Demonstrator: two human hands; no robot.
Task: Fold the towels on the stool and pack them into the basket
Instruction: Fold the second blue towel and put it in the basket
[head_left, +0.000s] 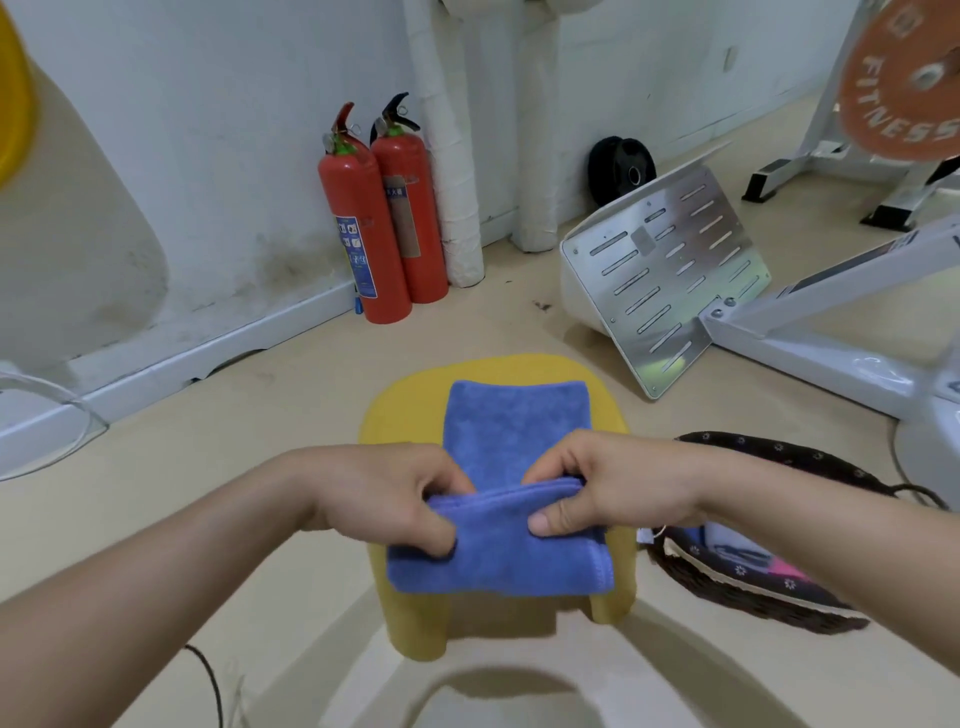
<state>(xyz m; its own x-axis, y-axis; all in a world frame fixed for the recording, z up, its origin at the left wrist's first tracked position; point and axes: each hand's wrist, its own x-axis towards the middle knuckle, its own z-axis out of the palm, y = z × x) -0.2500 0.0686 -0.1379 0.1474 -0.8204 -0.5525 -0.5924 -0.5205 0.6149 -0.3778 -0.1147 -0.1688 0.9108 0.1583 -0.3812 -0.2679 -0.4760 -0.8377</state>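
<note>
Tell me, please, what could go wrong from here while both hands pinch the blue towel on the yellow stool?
1. The blue towel's near end hangs past the yellow stool's front edge. If the left hand or right hand loosens, it may slide to the floor.
2. The basket sits low on the right, partly hidden behind the right forearm, so the fold might open on the way over.
</note>
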